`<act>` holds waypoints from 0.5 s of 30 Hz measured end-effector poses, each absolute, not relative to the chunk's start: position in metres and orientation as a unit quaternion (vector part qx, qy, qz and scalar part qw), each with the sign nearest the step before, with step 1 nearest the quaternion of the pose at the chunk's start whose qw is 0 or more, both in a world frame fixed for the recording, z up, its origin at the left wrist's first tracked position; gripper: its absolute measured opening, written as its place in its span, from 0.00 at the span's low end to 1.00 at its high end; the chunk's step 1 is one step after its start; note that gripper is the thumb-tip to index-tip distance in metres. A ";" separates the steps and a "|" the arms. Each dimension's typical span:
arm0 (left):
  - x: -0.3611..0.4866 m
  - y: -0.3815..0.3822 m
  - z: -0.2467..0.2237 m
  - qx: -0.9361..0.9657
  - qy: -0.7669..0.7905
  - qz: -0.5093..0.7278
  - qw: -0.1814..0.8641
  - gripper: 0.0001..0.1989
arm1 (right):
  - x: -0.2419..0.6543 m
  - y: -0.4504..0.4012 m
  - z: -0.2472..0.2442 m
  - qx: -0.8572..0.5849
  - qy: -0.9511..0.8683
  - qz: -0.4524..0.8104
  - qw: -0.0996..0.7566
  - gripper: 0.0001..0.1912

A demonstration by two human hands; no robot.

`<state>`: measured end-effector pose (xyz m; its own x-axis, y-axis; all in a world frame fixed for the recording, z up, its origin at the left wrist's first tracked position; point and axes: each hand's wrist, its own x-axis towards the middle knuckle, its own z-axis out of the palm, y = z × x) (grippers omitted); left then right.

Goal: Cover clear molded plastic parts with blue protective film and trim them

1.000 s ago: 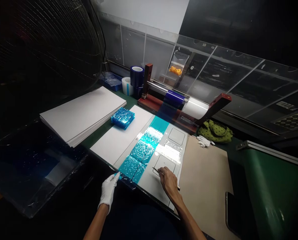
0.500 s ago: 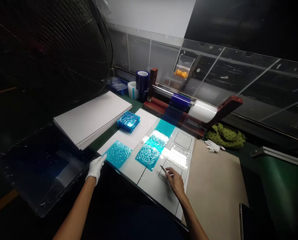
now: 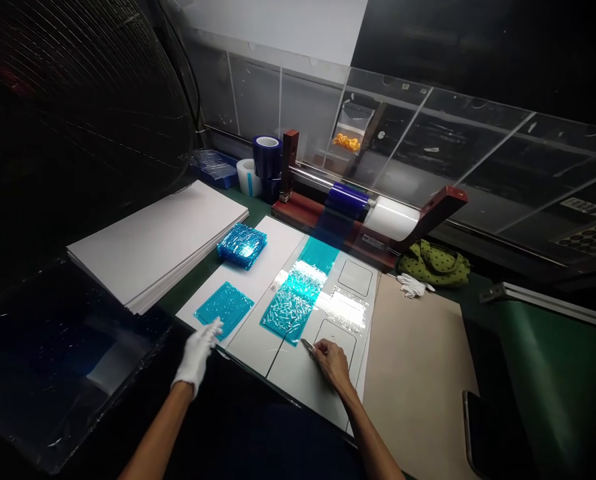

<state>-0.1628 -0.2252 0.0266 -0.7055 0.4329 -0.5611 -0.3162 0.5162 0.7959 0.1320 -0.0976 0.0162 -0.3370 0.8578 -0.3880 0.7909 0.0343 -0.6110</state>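
Observation:
My left hand (image 3: 198, 353), in a white glove, reaches over the lower edge of a square piece of blue film (image 3: 225, 305), its fingers stretched out and open. Whether the fingertips press on the film I cannot tell. Bare and closed, my right hand (image 3: 332, 363) grips a small knife (image 3: 308, 346), its blade pointing left toward the near corner of a blue film strip (image 3: 291, 310). That strip lies wrinkled on a grey board (image 3: 298, 383) with dark lines and runs back to a blue film roll (image 3: 348, 199).
A wrinkled stack of blue film pieces (image 3: 242, 245) sits behind the single square. White sheets (image 3: 161, 233) are piled at left. A wooden roll stand (image 3: 298, 215) holds the blue roll and a white roll (image 3: 392, 217). Brown board (image 3: 418, 373) and a phone (image 3: 473, 433) lie at right.
My right hand has brought the knife left, to the near corner of the film strip. My left hand has moved in from the square's left corner to its lower edge. The view has shifted slightly.

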 end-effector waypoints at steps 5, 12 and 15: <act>-0.088 -0.212 0.019 -0.018 0.662 0.487 0.570 0.19 | 0.119 -0.097 0.017 -0.567 -0.697 0.435 0.057 0.08; -0.070 -0.171 0.011 -0.059 0.602 0.511 0.611 0.12 | 0.119 -0.098 0.015 -0.547 -0.654 0.518 0.071 0.11; -0.069 -0.158 0.001 -0.056 0.615 0.520 0.590 0.11 | 0.122 -0.097 0.018 -0.540 -0.633 0.547 0.088 0.12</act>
<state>-0.0688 -0.1581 0.0010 -0.2971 0.5447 -0.7842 -0.6824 0.4534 0.5734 0.1218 -0.0975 0.0175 -0.4006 0.7811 -0.4789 0.5878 -0.1818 -0.7883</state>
